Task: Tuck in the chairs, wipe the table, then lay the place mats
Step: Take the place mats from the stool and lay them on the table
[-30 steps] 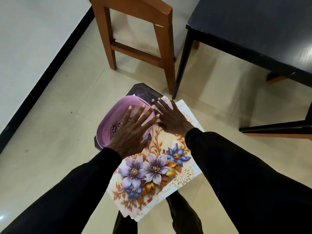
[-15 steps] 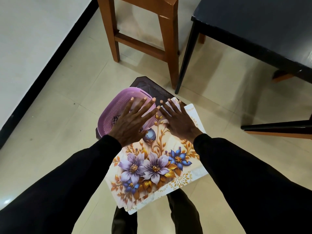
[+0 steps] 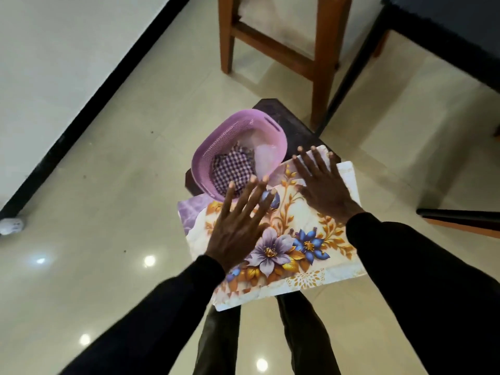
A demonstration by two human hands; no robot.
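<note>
On the low stool [image 3: 293,123], left hand [image 3: 238,234] and right hand [image 3: 324,193] spread flat over the place mats [image 3: 300,223], grip wide, nothing held, probably squaring the stack.

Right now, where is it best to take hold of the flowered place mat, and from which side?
Probably the near edge, from your own side: the place mat lies flat and that edge juts past the stool, free to pinch from beneath. The basket crowds the far left corner.
</note>
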